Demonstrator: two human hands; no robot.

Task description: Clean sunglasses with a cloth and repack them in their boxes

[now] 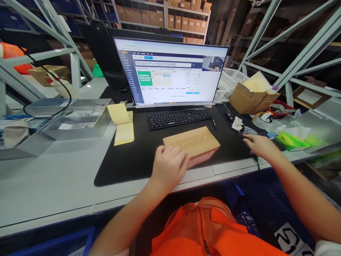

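Note:
A taped brown cardboard box [195, 142] lies on the black desk mat [128, 160] in front of the keyboard [179, 117]. My left hand [170, 165] rests on the box's near left corner, fingers curled over its edge. My right hand [259, 145] reaches to the right, palm down with fingers stretched toward a grey mouse [246, 131]; it holds nothing.
A lit monitor [173, 71] stands behind the keyboard. Yellow label sheets [122, 124] and metal trays [77, 119] lie at left. An open carton [252, 96], a green tissue pack [291, 140], a pen [214, 123] and clutter sit at right. Shelving frames surround the desk.

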